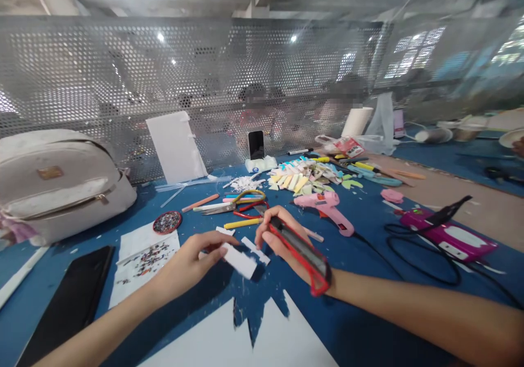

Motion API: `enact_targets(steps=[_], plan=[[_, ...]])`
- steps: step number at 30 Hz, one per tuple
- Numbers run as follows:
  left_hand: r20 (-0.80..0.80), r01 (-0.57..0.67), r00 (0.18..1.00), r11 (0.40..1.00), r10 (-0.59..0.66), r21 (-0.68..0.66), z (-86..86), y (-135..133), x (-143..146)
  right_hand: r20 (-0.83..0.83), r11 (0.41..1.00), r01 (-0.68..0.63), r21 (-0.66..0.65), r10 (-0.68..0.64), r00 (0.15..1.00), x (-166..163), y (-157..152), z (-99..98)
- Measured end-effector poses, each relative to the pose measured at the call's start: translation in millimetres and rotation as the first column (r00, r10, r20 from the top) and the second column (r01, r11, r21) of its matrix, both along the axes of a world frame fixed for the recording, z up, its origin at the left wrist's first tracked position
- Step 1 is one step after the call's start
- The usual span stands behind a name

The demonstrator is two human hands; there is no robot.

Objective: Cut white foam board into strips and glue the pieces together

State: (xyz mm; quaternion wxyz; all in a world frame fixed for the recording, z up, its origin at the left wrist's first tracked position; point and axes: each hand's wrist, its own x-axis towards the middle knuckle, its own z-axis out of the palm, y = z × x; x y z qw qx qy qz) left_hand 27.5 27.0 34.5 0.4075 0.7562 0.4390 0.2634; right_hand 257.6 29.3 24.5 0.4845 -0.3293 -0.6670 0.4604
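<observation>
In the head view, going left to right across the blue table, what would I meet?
Pale backpack, red-rimmed dish, left hand, the white piece it holds, right hand, pink glue gun, purple device.

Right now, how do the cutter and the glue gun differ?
The cutter is red and dark gray; the glue gun is pink. The cutter is straight; the glue gun pistol-shaped. The cutter is in the right hand; the glue gun lies on the table. Both are tools.
</observation>
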Motion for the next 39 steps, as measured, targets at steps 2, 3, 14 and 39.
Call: enact_targets(steps=[2,3,14,39], plan=[[-0.163,0.078,0.985,0.988,-0.056,0.132,-2.0,-1.9,-4.2,0.095,1.000,-0.008,0.006,0.007,0.995,4.0,-1.0,5.7],[-0.226,0.125,0.971,0.975,-0.083,0.182,-3.9,-2.7,-4.6,0.142,1.000,-0.013,0.016,0.011,0.990,5.6,-1.6,7.2],[-0.468,0.348,0.882,0.741,-0.051,0.575,-10.7,-17.6,-11.5,0.343,0.935,-0.140,0.326,0.021,0.939,8.1,11.5,-14.3],[-0.474,0.346,0.878,0.605,0.059,0.717,-68.8,-48.7,-16.1,0.658,0.920,-0.354,0.168,0.163,0.735,-11.9,13.8,2.9]])
